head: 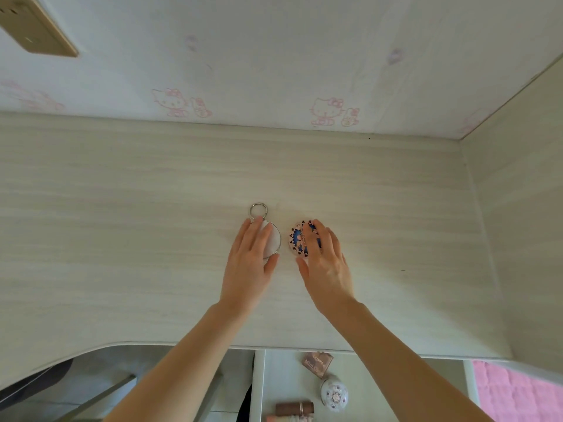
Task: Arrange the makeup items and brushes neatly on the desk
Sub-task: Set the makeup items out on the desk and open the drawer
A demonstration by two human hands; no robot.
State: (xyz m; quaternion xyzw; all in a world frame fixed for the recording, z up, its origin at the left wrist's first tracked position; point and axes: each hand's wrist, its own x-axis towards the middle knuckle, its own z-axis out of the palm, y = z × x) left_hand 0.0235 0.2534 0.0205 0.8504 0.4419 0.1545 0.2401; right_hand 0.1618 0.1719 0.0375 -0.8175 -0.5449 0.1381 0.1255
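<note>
step in hand looks like placing: 2 round items being set side by side mid-desk. left hand (pixel 250 259) lies flat over a round mirror (pixel 272 241) with a metal ring (pixel 258 210) at its far end; fingers straight, thumb at the near rim, pressing or resting on it, not curled round it. right hand (pixel 325 263) lies flat over a round compact (pixel 298 238) with a blue and pink patterned lid; fingers straight on top, thumb out to the side on the desk, no pinch. both items sit flat on the desk (pixel 122 239), just beside each other with a narrow gap, about level.

next move, as a guess: lift both hands off without dragging the items, then reach down for more. the rest of the makeup is not on the desk yet: in the open drawer (pixel 286 379) below the front edge lie a small brown box (pixel 317 363), a round white floral compact (pixel 334 394), a brown tube (pixel 294 408) and another pinkish tube (pixel 283 418) cut off by the frame edge. no brushes in view.

in the way: nothing close to the 2 items. a dark chair (pixel 36 382) sits low left, a pink cloth (pixel 518 394) low right. the wall (pixel 274 56) behind has cartoon cat prints and a socket (pixel 33 28) top left.
</note>
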